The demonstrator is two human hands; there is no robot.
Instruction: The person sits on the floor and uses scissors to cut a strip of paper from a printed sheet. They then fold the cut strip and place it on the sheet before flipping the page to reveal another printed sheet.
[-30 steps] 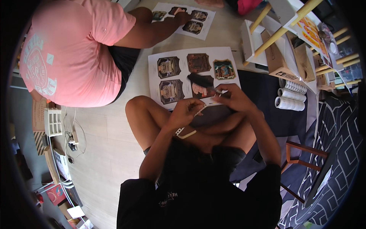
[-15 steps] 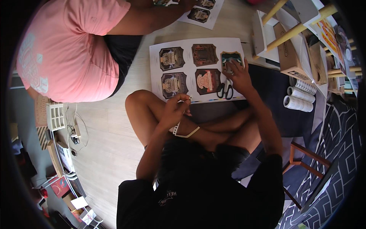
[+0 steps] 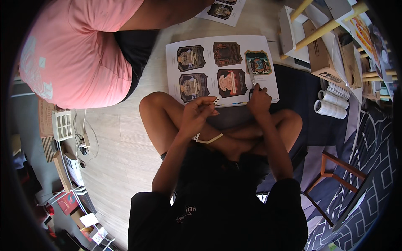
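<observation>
A person in a black short-sleeved T-shirt [image 3: 217, 217] is sitting cross-legged before a large white paper sheet [image 3: 173, 67] that is lying on the pale wood-look floor [image 3: 104, 167] and bearing five dark, ornately framed labels. The left hand [image 3: 197, 112] is hovering by the sheet's near edge, thumb and forefinger pinching a small white strip with black dots [image 3: 216, 101]. The right hand [image 3: 260, 102] is bending its fingers beside the black-handled metal scissors [image 3: 251, 93], partly covering the handles; whether the fingers are gripping them, one cannot tell. The scissors are lying over the sheet's right part, their blades pointing away from the person, toward the green, gold-edged label [image 3: 258, 62]. A bent, pale yellow strip [image 3: 210, 139] is showing against the person's crossed legs.

At the upper left, a co-worker in a pink T-shirt [image 3: 83, 62] is leaning forward, one arm extending toward a second white printed sheet [image 3: 235, 20]. To the right, three white rolls [image 3: 331, 108] are lying on a dark cloth [image 3: 293, 90], near a white shelf unit with round wooden legs [image 3: 290, 35] that is holding a brown cardboard box [image 3: 320, 54].
</observation>
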